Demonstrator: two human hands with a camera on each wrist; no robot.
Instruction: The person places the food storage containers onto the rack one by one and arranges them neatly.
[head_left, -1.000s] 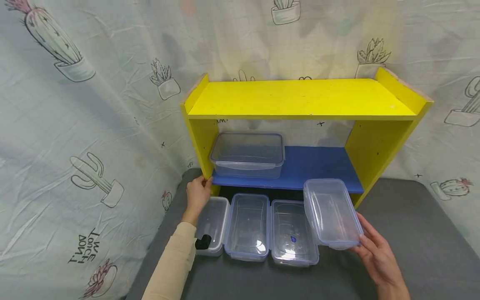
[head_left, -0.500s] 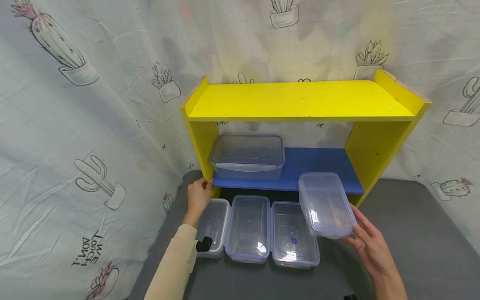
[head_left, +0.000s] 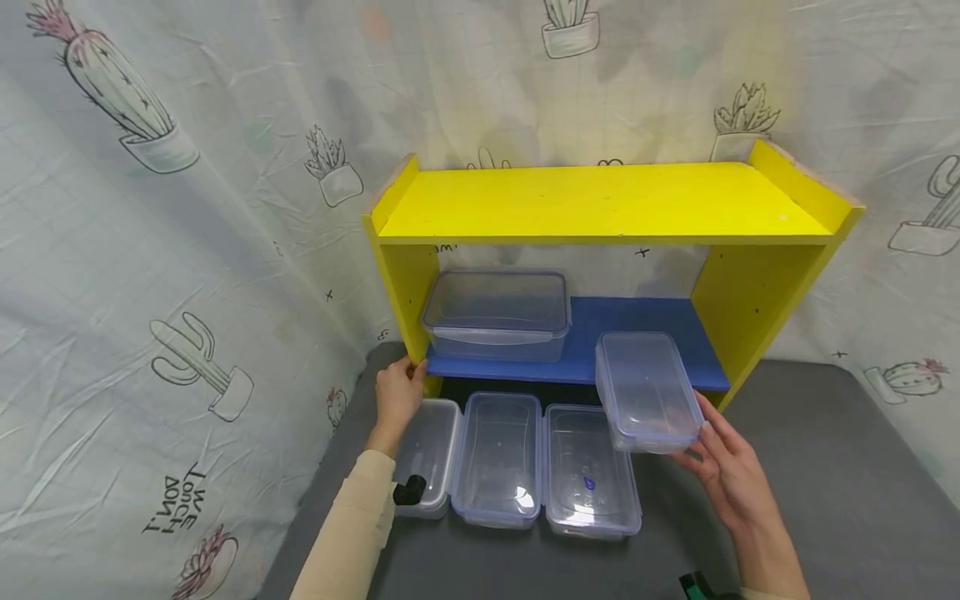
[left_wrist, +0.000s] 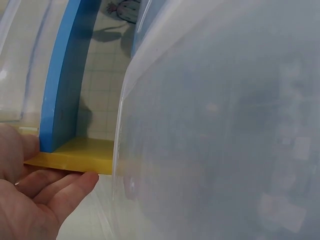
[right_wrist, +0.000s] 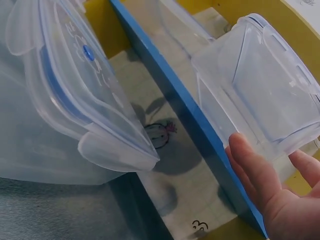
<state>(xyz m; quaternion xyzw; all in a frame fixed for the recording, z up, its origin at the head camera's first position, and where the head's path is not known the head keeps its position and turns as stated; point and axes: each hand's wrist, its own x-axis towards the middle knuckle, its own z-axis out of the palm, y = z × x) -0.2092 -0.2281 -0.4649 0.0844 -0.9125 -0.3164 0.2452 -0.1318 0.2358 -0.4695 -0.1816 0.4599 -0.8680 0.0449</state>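
Observation:
My right hand (head_left: 731, 479) holds a clear plastic food container (head_left: 647, 387) by its near right end, thumb on one side and fingers beneath. The container is tilted and overlaps the front edge of the blue shelf board (head_left: 622, 321). In the right wrist view, my fingertips (right_wrist: 242, 145) lie against its wall. My left hand (head_left: 397, 396) grips the left side panel of the yellow shelf unit (head_left: 600, 200) at the blue board's front corner. The left wrist view shows thumb and fingers either side of the yellow panel edge (left_wrist: 75, 162).
A larger lidded container (head_left: 495, 312) stands on the left of the blue board. On the grey tabletop (head_left: 810, 467) in front are three lidded containers, at left (head_left: 429, 450), middle (head_left: 497, 458) and right (head_left: 588, 471). A cactus-print curtain (head_left: 247, 250) hangs behind.
My right hand has moved the held container up, away from me and slightly left, further over the blue board. My left hand keeps its grip on the shelf unit.

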